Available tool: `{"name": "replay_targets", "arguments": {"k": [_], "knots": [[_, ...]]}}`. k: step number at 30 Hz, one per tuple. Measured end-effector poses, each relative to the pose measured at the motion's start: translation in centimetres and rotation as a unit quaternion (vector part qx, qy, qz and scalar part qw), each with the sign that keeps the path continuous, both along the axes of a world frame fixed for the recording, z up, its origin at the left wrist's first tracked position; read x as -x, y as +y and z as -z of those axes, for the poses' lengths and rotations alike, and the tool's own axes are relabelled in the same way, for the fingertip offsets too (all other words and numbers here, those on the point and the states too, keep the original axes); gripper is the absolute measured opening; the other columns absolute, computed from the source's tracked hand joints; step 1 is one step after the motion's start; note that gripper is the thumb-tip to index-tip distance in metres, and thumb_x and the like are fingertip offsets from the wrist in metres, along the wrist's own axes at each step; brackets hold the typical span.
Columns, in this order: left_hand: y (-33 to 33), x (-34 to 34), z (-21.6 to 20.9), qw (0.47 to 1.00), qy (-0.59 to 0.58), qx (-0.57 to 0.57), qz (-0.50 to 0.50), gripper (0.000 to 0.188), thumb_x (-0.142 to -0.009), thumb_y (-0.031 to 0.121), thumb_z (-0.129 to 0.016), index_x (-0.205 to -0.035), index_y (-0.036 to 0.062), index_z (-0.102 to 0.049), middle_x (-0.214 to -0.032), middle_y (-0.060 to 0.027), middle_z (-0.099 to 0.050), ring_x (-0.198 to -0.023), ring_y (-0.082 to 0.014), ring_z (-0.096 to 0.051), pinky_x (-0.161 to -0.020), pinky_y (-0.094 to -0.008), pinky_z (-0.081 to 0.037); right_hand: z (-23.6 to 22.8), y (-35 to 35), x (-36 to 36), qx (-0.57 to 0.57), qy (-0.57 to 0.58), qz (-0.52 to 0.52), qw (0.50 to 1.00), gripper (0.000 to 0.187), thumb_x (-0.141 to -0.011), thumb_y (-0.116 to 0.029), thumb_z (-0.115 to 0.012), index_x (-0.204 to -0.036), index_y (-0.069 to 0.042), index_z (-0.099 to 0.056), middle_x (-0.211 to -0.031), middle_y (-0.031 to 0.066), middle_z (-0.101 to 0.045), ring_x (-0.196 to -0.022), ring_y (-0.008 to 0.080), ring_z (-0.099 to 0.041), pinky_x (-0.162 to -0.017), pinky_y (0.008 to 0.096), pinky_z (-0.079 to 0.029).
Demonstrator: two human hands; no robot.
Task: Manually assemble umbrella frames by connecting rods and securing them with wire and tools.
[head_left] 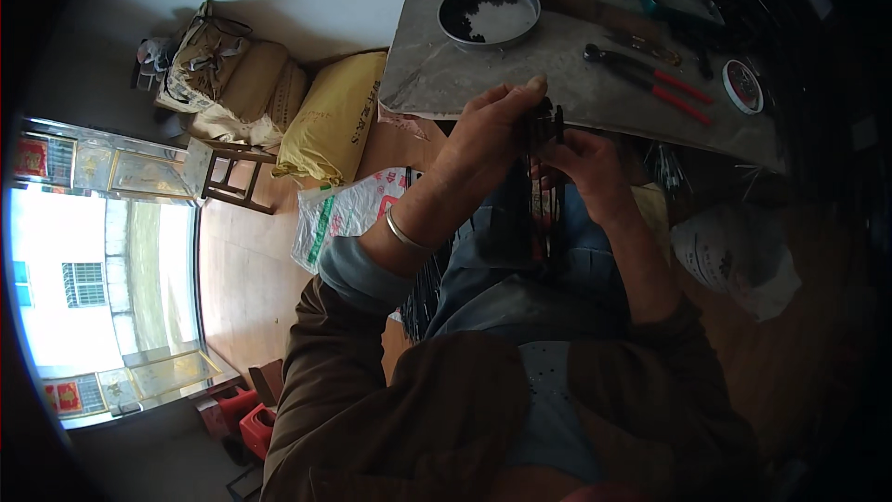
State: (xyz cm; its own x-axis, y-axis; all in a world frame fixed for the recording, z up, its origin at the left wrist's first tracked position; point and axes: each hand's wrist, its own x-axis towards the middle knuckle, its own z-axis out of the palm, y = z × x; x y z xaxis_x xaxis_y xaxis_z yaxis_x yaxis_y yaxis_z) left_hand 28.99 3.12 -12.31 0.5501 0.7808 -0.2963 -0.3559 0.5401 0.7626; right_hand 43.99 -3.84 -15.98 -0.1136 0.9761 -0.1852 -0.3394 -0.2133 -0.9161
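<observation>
My left hand (491, 125) is closed around the upper end of a dark bundle of thin rods (539, 209), its thumb pointing up. Beside it my right hand (589, 169) has its fingers pinched at the same bundle, by a small black piece (556, 121). The rods hang down over my lap; some reddish parts show among them. Dim light and my fingers hide exactly where each hand grips. Both hands are just off the front edge of the grey table (418, 74).
A metal bowl (492, 45) of white and black bits, red-handled pliers (655, 86), a round tin (742, 86), a teal tray (683, 5) and black parts lie on the table. At left are a yellow sack (330, 121), a wooden stool (239, 177) and plastic bags (344, 214).
</observation>
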Motion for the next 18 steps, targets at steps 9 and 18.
{"name": "replay_targets", "arguments": {"k": [9, 18], "knots": [[-0.54, -0.30, -0.61, 1.000, -0.003, 0.012, -0.013, 0.023, -0.096, 0.024, -0.055, -0.099, 0.0016, -0.057, -0.090, -0.0047, -0.060, -0.080, -0.0139, -0.059, -0.073, -0.0295, -0.050, 0.03, -0.07, 0.07, 0.003, -0.005, 0.011, 1.000, 0.016, -0.084, -0.016, -0.069, -0.083, -0.001, -0.063, -0.076, 0.0059, -0.066, -0.067, 0.0113, -0.062, -0.060, 0.0235, -0.048], [-0.30, -0.25, 0.15, 0.999, -0.035, 0.039, -0.012, 0.022, -0.095, 0.025, -0.057, -0.097, 0.0034, -0.058, -0.085, -0.0044, -0.059, -0.075, -0.0144, -0.059, -0.071, -0.0291, -0.050, -0.12, -0.22, 0.09, 0.012, -0.022, 0.017, 1.000, 0.019, -0.085, -0.019, -0.069, -0.083, -0.002, -0.062, -0.076, 0.0066, -0.066, -0.066, 0.0112, -0.063, -0.060, 0.0237, -0.049]]}}
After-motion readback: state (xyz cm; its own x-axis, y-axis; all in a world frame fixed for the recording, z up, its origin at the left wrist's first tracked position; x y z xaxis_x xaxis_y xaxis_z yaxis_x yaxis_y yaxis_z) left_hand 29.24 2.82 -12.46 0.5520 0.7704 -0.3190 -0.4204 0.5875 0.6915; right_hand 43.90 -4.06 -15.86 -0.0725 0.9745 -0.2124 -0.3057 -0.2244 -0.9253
